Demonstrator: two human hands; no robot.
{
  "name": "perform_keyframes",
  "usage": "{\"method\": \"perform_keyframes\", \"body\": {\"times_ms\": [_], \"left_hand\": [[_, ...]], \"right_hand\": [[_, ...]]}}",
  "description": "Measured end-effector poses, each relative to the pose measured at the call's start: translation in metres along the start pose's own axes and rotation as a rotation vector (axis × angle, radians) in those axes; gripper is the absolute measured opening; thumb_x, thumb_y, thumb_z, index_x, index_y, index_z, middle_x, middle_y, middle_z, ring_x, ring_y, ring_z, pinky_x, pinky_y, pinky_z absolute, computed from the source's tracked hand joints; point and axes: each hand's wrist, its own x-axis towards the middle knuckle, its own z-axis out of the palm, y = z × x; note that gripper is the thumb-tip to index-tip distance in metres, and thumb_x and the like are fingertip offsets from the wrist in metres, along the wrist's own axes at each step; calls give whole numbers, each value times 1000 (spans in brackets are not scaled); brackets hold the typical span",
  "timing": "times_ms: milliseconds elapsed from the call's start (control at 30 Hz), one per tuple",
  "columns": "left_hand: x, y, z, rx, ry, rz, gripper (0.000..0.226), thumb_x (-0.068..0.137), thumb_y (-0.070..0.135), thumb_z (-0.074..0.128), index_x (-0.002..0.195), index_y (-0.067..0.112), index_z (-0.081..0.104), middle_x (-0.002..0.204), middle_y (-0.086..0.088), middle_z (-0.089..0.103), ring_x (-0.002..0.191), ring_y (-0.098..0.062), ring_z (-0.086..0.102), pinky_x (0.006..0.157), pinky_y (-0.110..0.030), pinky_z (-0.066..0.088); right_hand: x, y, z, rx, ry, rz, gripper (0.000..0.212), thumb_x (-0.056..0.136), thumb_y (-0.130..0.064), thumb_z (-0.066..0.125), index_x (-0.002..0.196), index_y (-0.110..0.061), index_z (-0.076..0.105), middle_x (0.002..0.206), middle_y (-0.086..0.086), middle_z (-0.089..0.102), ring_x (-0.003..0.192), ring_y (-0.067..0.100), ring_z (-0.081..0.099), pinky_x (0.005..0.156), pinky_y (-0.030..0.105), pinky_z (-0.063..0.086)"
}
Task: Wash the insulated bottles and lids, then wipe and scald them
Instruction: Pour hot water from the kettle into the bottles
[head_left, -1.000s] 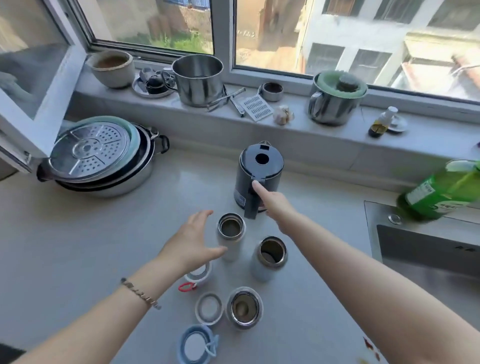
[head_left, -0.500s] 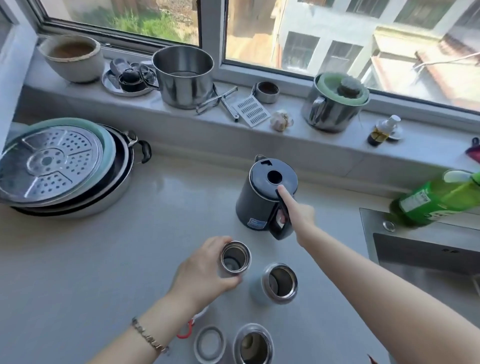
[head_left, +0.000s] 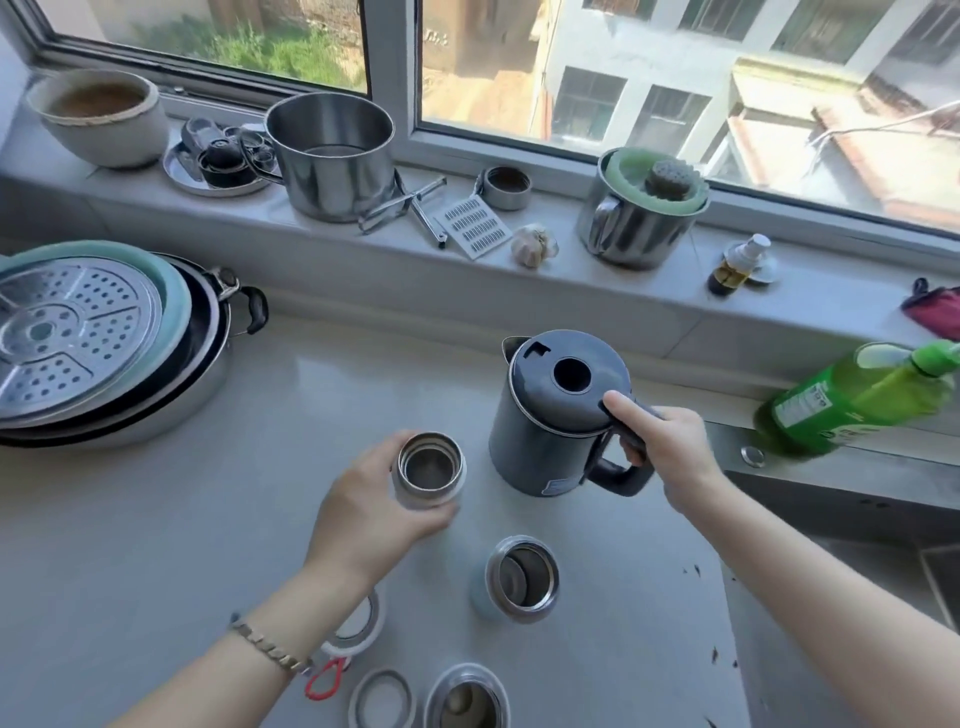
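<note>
Steel-rimmed white bottle (head_left: 429, 472), open-mouthed, upright on counter (head_left: 156, 519): left hand (head_left: 371, 514) wrapped around it from 7 o'clock. Dark kettle (head_left: 558, 415) at bottle's 3 o'clock: right hand (head_left: 667, 449) clamped on its handle, thumb on lid. Second open bottle (head_left: 519, 579) at 5 o'clock of the left hand, untouched.

Kettle (head_left: 550, 415) stands on countertop (head_left: 130, 519), right of held bottle (head_left: 428, 470); second bottle (head_left: 519, 579) nearer; pans (head_left: 104, 338) far left.
</note>
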Motion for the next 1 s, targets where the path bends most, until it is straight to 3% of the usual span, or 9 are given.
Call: {"method": "perform_keyframes", "body": {"times_ms": [100, 200, 300, 467, 600, 733, 833, 1000], "left_hand": [[8, 20, 0, 64, 22, 25, 63, 50, 44, 73, 111, 37, 58, 105, 15, 59, 100, -10, 55, 79, -23, 39], [13, 34, 6, 135, -6, 41, 66, 59, 33, 83, 119, 33, 56, 115, 10, 58, 110, -14, 53, 86, -26, 41], [14, 44, 14, 194, -50, 64, 67, 59, 38, 79, 121, 37, 54, 117, 8, 57, 110, -16, 54, 85, -27, 42], [12, 54, 27, 255, -110, 93, 62, 64, 34, 78, 120, 40, 52, 111, 9, 54, 107, -16, 53, 80, -26, 38], [10, 56, 32, 294, -142, 109, 62, 64, 35, 77, 120, 41, 51, 106, 9, 52, 104, -17, 54, 75, -25, 35], [11, 52, 35, 316, -151, 95, 62, 64, 37, 76, 121, 40, 51, 105, 9, 52, 104, -17, 54, 73, -24, 33], [12, 48, 38, 343, -159, 88, 59, 64, 38, 75, 119, 40, 51, 107, 7, 53, 103, -19, 56, 74, -25, 34], [9, 42, 38, 369, -160, 90, 56, 67, 38, 73, 119, 41, 51, 106, 7, 53, 102, -18, 55, 72, -24, 31]], "right_hand": [[-15, -21, -32, -61, -57, -90, 49, 83, -22, 66, 46, -11, 35, 46, 5, 35, 41, 13, 30, 44, 19, 25], [-30, -36, -58, -95, -102, -139, 54, 76, -28, 73, 41, -13, 35, 39, 0, 35, 39, 14, 30, 44, 21, 25], [-42, -47, -75, -167, -141, -151, 50, 60, -44, 74, 37, -17, 38, 38, -1, 35, 38, 14, 31, 42, 19, 25], [-50, -52, -86, -329, -213, -159, 52, 59, -39, 76, 45, -6, 38, 44, 3, 29, 39, 12, 27, 39, 17, 22], [-49, -50, -85, -496, -224, -140, 71, 47, -61, 69, 50, 2, 37, 52, 6, 28, 50, 16, 27, 52, 28, 20], [-47, -49, -82, -616, -225, -132, 74, 45, -67, 66, 50, 0, 35, 49, 5, 30, 51, 16, 28, 58, 32, 20], [-48, -53, -79, -676, -235, -133, 64, 51, -64, 70, 48, -9, 36, 45, 3, 32, 47, 15, 28, 55, 30, 21], [-48, -59, -76, -747, -238, -143, 57, 71, -43, 74, 47, -9, 34, 44, 4, 32, 44, 14, 26, 52, 29, 21]]}}
